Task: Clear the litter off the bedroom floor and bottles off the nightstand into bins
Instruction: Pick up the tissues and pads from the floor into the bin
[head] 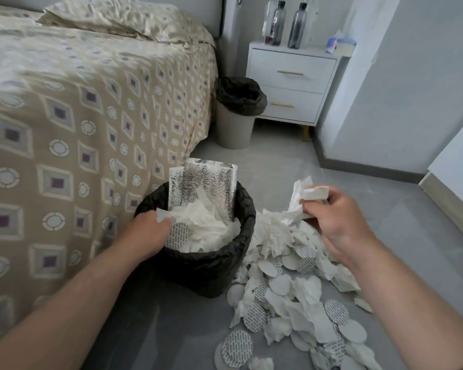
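- My right hand [340, 220] pinched crumpled tissue [309, 194], fingers closed round it.
- The black bin [198, 265] lay just left of those fingers, my left hand [151, 233] inside, its grip hidden.

Both bare forearms reach forward from the lower edge of the view. The left hand [151, 233] is lowered with its palm down and its fingers curled downward, partly hidden. The right hand [340, 220] is raised higher, wrist bent, with thumb and fingertips pinched together on crumpled white tissue paper [309, 194].
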A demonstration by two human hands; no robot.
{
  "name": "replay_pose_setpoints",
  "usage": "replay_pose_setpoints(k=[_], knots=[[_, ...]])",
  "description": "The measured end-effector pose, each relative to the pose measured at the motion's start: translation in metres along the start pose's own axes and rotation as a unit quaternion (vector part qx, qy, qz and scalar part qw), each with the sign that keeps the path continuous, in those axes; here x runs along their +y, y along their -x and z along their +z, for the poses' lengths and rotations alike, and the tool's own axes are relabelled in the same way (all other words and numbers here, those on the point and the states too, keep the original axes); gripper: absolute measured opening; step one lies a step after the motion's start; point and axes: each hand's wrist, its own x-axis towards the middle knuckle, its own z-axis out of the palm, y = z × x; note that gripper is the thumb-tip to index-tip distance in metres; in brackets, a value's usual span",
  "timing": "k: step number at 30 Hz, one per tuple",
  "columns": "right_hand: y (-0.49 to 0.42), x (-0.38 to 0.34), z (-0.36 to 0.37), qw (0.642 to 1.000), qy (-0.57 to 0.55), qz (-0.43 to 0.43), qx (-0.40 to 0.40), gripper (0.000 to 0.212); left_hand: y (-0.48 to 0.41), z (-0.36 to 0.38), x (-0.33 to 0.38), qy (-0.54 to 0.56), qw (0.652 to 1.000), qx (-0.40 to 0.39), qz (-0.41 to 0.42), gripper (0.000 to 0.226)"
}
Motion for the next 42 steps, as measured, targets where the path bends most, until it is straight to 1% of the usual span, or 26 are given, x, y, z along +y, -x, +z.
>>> replay_pose_setpoints(k=[3,5,8,10,12,14,16,17,19,21,22,23,25,26,27,28,29,30,31,33,34,35,36,38,39,42], knots=[[-0.019,-0.032,0.049,0.994,-0.065,-0.001,-0.091,0.036,-0.004,-0.006,0.002,0.050,0.998,-0.022,-0.007,0.053],[-0.027,-0.042,0.084,0.988,-0.045,-0.013,-0.148,0.036,-0.006,-0.011,0.003,0.057,0.998,-0.040,-0.005,0.057],[-0.034,-0.034,0.128,0.975,0.080,-0.027,-0.204,0.030,-0.006,-0.014,0.003,0.061,0.997,-0.054,-0.005,0.060],[-0.036,-0.017,0.145,0.951,0.196,-0.018,-0.237,0.022,-0.006,-0.016,0.003,0.065,0.996,-0.054,-0.011,0.057],[-0.039,0.000,0.154,0.919,0.297,0.006,-0.261,0.039,-0.008,-0.018,0.003,0.047,0.997,-0.052,-0.012,0.055],[-0.042,0.010,0.156,0.892,0.359,0.011,-0.274,0.053,-0.010,-0.019,0.003,0.036,0.998,-0.056,-0.015,0.054],[-0.046,0.014,0.154,0.871,0.412,-0.019,-0.268,0.065,-0.014,-0.018,0.002,0.046,0.997,-0.062,-0.012,0.051],[-0.047,0.012,0.151,0.866,0.424,-0.031,-0.263,0.072,-0.015,-0.018,0.002,0.049,0.997,-0.065,-0.012,0.050],[-0.046,0.005,0.142,0.867,0.429,-0.052,-0.247,0.079,-0.014,-0.019,0.000,0.049,0.996,-0.070,-0.007,0.046],[-0.043,-0.002,0.121,0.883,0.409,-0.082,-0.215,0.073,-0.012,-0.019,0.000,0.028,0.998,-0.062,-0.002,0.044],[-0.039,-0.002,0.106,0.898,0.387,-0.083,-0.195,0.069,-0.010,-0.019,0.002,-0.003,0.999,-0.042,0.000,0.048],[-0.034,-0.002,0.089,0.911,0.365,-0.074,-0.175,0.065,-0.008,-0.019,0.004,-0.040,0.999,-0.003,0.012,0.052],[-0.019,0.009,0.046,0.927,0.348,-0.046,-0.135,0.057,0.003,-0.015,0.015,-0.068,0.989,0.101,0.081,0.048],[-0.010,0.017,0.023,0.928,0.353,-0.028,-0.117,0.053,0.012,-0.011,0.023,-0.047,0.978,0.150,0.135,0.043],[-0.001,0.028,-0.002,0.926,0.365,-0.003,-0.101,0.050,0.023,-0.005,0.031,-0.007,0.965,0.180,0.188,0.037],[0.009,0.042,-0.027,0.923,0.375,0.027,-0.086,0.047,0.036,0.003,0.039,0.032,0.953,0.188,0.234,0.030],[0.020,0.057,-0.051,0.920,0.380,0.061,-0.070,0.045,0.051,0.014,0.047,0.053,0.946,0.174,0.270,0.021],[0.032,0.072,-0.074,0.917,0.383,0.098,-0.052,0.045,0.064,0.027,0.052,0.056,0.944,0.137,0.296,0.016],[0.045,0.087,-0.096,0.910,0.391,0.133,-0.033,0.046,0.076,0.041,0.056,0.048,0.945,0.082,0.313,0.014],[0.068,0.117,-0.129,0.886,0.425,0.184,-0.022,0.051,0.093,0.071,0.057,0.029,0.942,-0.069,0.326,0.013],[0.075,0.129,-0.140,0.871,0.446,0.204,-0.039,0.056,0.099,0.087,0.055,0.001,0.932,-0.139,0.336,0.017],[0.080,0.139,-0.147,0.856,0.464,0.219,-0.065,0.062,0.103,0.102,0.051,-0.051,0.913,-0.193,0.356,0.027],[0.082,0.146,-0.149,0.844,0.479,0.225,-0.087,0.066,0.106,0.117,0.044,-0.112,0.888,-0.231,0.381,0.039],[0.082,0.155,-0.148,0.826,0.509,0.211,-0.119,0.066,0.108,0.144,0.023,-0.207,0.844,-0.268,0.417,0.058],[0.082,0.160,-0.146,0.812,0.527,0.209,-0.134,0.069,0.108,0.155,0.012,-0.239,0.830,-0.278,0.420,0.067],[0.085,0.179,-0.136,0.758,0.565,0.267,-0.187,0.104,0.102,0.179,-0.016,-0.321,0.807,-0.282,0.408,0.091]])
